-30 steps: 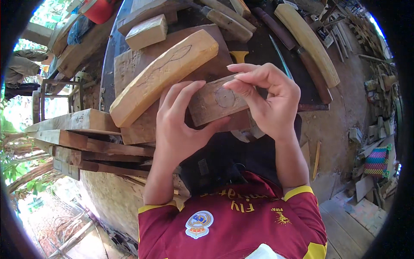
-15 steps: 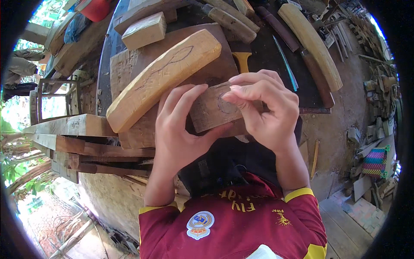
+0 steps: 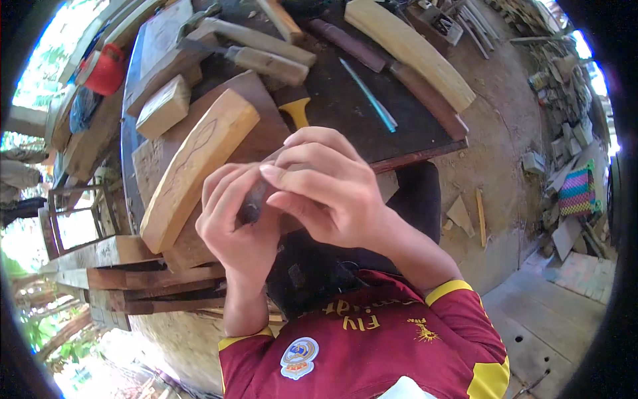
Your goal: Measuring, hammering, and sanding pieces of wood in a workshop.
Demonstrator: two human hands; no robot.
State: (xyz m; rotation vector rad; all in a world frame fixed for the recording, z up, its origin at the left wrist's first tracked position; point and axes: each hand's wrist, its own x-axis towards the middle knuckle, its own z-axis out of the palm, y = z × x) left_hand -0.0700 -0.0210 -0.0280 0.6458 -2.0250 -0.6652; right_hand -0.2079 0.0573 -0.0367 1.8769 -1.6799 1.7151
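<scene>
My left hand [image 3: 234, 216] is wrapped round a small dark-brown wooden block [image 3: 254, 199], held above my lap. My right hand [image 3: 332, 189] is closed over the same block from the other side, fingertips meeting those of the left. Most of the block is hidden behind my fingers; only a dark, shaded face shows between them. Just left of my hands, a long pale piece of wood [image 3: 199, 167] with a wavy drawn outline leans on a wide brown board [image 3: 251, 93]. Beyond my right hand lies a yellow handle [image 3: 296, 112].
Chisel-like tools with wooden handles [image 3: 267, 65] lie at the table's far side. Blue-green pencil-like sticks [image 3: 372, 98] and a long curved timber [image 3: 412, 56] are to the right. Stacked planks [image 3: 153, 279] jut out at the left. A red pot [image 3: 103, 71] stands far left.
The block has been tilted, so its face with the drawn circle no longer shows. My right hand has moved left, close against my left hand. The view has swung to the right.
</scene>
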